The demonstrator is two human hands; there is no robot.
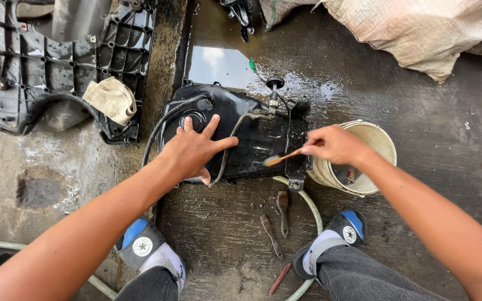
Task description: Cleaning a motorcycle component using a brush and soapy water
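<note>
I press my left hand (196, 149), fingers spread flat, on the black tank (235, 136) lying on the wet floor (408, 145), and my right hand (335, 145) pinches a small brush (283, 157) against it, so I think the soapy metal can slide away or the brush can slip into the bucket (377, 146).

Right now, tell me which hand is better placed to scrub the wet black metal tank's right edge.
Right. The right hand holds the orange-handled brush, its bristles already on the wet black metal tank near that edge. The left hand lies flat and spread on the tank's left side, probably steadying it.
</note>
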